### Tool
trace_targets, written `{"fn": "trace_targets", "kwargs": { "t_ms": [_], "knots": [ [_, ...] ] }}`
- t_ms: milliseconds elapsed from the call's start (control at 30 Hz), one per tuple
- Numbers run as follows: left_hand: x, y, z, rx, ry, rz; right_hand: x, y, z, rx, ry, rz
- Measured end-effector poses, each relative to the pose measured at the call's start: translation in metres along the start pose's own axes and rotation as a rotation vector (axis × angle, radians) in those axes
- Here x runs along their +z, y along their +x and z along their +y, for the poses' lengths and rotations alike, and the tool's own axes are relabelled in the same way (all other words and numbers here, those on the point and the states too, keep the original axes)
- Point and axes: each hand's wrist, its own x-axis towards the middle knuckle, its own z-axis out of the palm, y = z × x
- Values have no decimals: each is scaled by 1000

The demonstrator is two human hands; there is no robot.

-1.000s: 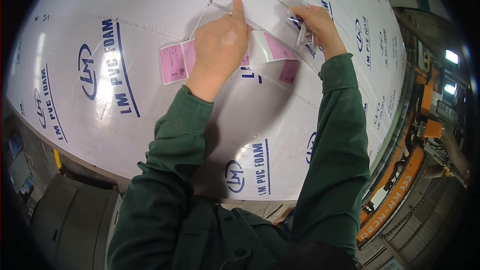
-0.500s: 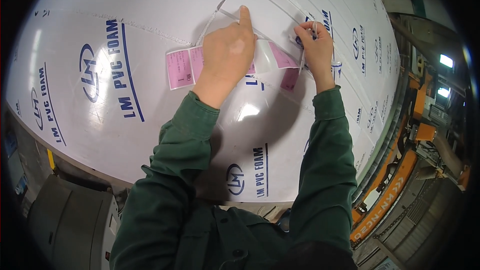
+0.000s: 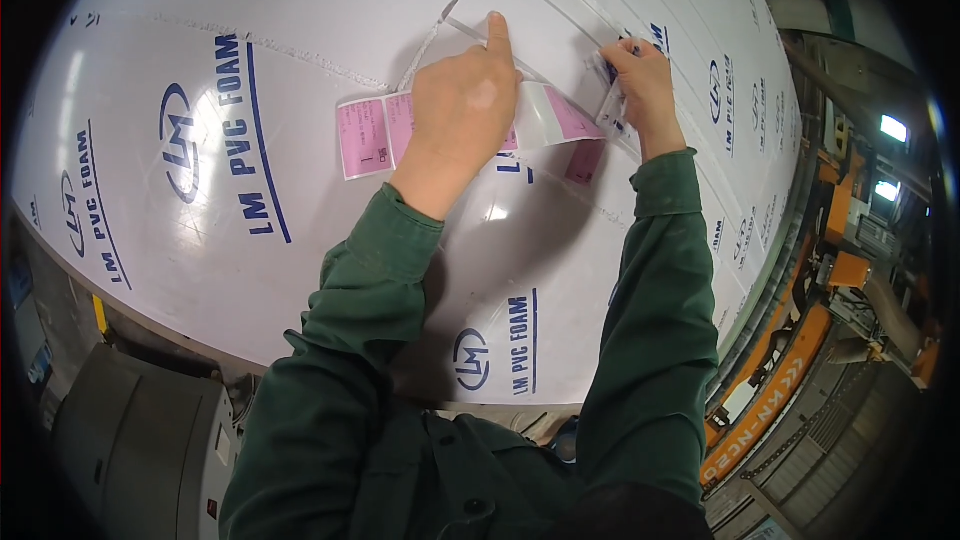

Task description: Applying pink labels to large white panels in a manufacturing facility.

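A white foam sheet (image 3: 300, 280) under printed protective film spreads before me. My left hand (image 3: 465, 105) rests on it, index finger stretched forward against the surface and the other fingers curled around a strip of pink labels (image 3: 363, 135). The strip sticks out on both sides of that hand, its right part curving up off the sheet. My right hand (image 3: 645, 90) pinches a thin strip of clear film (image 3: 613, 108) with blue print, just right of the labels. Fingertips hide part of the film. A cut line (image 3: 455, 5) with a rough edge runs ahead of my left hand.
A grey cabinet (image 3: 135, 440) stands below the sheet's left edge. Orange machinery (image 3: 770, 400) with hoses lies beyond the right edge. Several long parallel lines cross the sheet at the upper right.
My right hand has shifted slightly right, and more of the clear film strip shows below its fingers. The left hand and the labels are almost where they were.
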Motion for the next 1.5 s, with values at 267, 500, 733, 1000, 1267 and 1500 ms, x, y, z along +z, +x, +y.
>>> {"fn": "trace_targets", "kwargs": {
  "t_ms": [267,500,733,1000,1267,1500],
  "knots": [
    [1,-1,0,6,-3,19,4,2,-7,74,15,-68],
    [1,0,0,0,6,1,-4,-3,4,-42,-89,2],
    [0,0,-1,-11,-17,-15,2,-27,11,-400,-168,70],
    [0,0,-1,-6,-20,-17,-4,-20,6,-775,-760,75],
    [3,-1,-1,-7,-48,23,-58,-22,7,-216,-161,317],
    [0,0,0,9,-2,-21,-31,-19,13,-718,-294,-94]
  ]
}}
